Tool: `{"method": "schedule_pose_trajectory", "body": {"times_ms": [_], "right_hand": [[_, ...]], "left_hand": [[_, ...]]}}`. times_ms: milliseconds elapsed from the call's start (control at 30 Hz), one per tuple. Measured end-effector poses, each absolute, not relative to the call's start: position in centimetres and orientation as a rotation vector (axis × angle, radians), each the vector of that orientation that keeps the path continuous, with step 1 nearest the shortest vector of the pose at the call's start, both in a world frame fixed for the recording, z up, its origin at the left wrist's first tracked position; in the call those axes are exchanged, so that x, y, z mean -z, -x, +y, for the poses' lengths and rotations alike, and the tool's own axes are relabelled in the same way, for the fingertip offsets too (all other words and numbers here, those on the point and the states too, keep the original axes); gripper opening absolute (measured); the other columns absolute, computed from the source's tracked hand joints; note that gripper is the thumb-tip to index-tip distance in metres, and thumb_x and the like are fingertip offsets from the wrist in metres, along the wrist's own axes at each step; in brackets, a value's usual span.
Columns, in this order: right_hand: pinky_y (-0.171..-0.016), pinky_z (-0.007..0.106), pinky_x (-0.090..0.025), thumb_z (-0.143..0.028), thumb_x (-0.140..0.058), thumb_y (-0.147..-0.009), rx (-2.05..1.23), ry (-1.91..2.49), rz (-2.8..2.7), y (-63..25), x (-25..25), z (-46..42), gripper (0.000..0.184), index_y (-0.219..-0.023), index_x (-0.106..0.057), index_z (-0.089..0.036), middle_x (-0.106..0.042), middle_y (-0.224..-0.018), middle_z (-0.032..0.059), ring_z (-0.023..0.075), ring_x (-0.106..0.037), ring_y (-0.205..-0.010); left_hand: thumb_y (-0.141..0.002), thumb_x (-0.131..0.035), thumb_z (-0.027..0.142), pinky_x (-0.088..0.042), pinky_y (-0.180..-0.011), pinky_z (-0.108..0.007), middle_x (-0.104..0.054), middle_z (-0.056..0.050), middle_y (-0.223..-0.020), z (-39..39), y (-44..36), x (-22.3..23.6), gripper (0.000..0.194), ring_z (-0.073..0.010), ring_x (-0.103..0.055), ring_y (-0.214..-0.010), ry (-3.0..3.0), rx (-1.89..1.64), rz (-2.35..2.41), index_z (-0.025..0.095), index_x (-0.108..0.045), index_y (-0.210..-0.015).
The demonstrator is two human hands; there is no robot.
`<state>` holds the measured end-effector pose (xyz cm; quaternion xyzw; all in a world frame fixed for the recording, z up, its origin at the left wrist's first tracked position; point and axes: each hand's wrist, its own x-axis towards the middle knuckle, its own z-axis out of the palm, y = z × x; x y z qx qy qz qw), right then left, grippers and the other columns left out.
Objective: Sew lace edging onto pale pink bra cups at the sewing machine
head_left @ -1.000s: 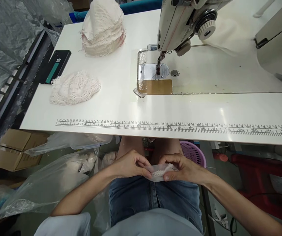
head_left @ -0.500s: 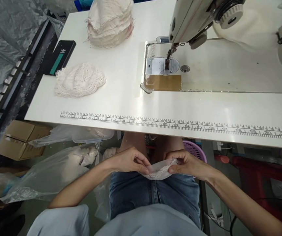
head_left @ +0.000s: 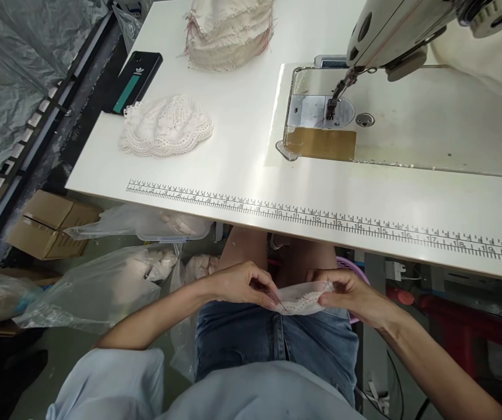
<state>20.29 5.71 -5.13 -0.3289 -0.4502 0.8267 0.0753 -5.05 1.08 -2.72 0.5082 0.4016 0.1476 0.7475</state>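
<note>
White table (head_left: 242, 169) well above the hands: sewing machine (head_left: 391, 29) upper right, lace pile (head_left: 166, 125), fabric stack (head_left: 229, 32), probably a phone (head_left: 133, 81) upper left.

- Left hand (head_left: 242, 286) and right hand (head_left: 356, 294): bare, no gloves, rings or watch visible.
- Forearms: bare.
- Top: pale blue, short sleeves (head_left: 111, 382).
- Shorts (head_left: 251, 344): blue denim, centre fly seam.

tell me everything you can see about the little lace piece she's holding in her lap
The lace piece is small, off-white and thin, with a scalloped, beaded-looking trim along its lower edge. It looks like soft fabric, curved and slightly cupped. It is held stretched between the left hand and the right hand, each pinching one end, above the denim shorts, below the table edge.
</note>
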Motion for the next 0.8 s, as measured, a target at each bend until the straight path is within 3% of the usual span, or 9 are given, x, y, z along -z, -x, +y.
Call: {"method": "schedule_pose_trajectory", "body": {"times_ms": [167, 333, 500, 800], "right_hand": [[-0.061, 0.023, -0.042, -0.030, -0.074, -0.070, -2.514, 0.985, -1.309, -20.3, 5.1, 5.5, 0.015, -0.072, -0.067, -0.016, -0.058, -0.074, 0.0007, 0.0123, -0.054, -0.068], [-0.062, 0.023, -0.043, -0.029, -0.074, -0.070, -2.524, 0.955, -1.294, -20.0, 4.7, 5.4, 0.016, -0.072, -0.067, -0.016, -0.059, -0.072, 0.0002, 0.0122, -0.054, -0.068], [-0.064, 0.024, -0.043, -0.033, -0.073, -0.071, -2.467, 0.968, -1.407, -19.2, 3.6, 5.1, 0.018, -0.074, -0.067, -0.016, -0.060, -0.073, 0.0006, 0.0131, -0.054, -0.070], [-0.057, 0.021, -0.037, -0.040, -0.068, -0.074, -2.326, 1.079, -1.651, -19.1, 2.9, 4.5, 0.025, -0.080, -0.065, -0.016, -0.057, -0.070, -0.0012, 0.0113, -0.049, -0.064]], "left_hand": [[-0.073, -0.068, 0.035, -0.047, -0.078, -0.023, -0.068, -0.007, -0.094, 0.9, 5.3, 2.8, 0.024, -0.0155, -0.062, -0.086, -1.089, -0.351, 0.853, 0.016, -0.073, -0.088], [-0.076, -0.065, 0.038, -0.049, -0.076, -0.024, -0.073, -0.007, -0.088, 0.8, 5.9, 2.6, 0.030, -0.0163, -0.065, -0.081, -0.993, -0.242, 0.906, 0.014, -0.073, -0.092], [-0.070, -0.071, 0.033, -0.046, -0.080, -0.023, -0.071, -0.005, -0.096, 1.4, 5.4, 1.6, 0.035, -0.0184, -0.064, -0.089, -1.088, -0.249, 0.867, 0.017, -0.070, -0.101], [-0.066, -0.073, 0.033, -0.037, -0.052, -0.017, -0.066, 0.001, -0.060, 2.1, 2.5, 0.6, 0.023, -0.0087, -0.053, -0.055, -1.096, -0.277, 1.078, 0.012, -0.075, -0.076]]}}
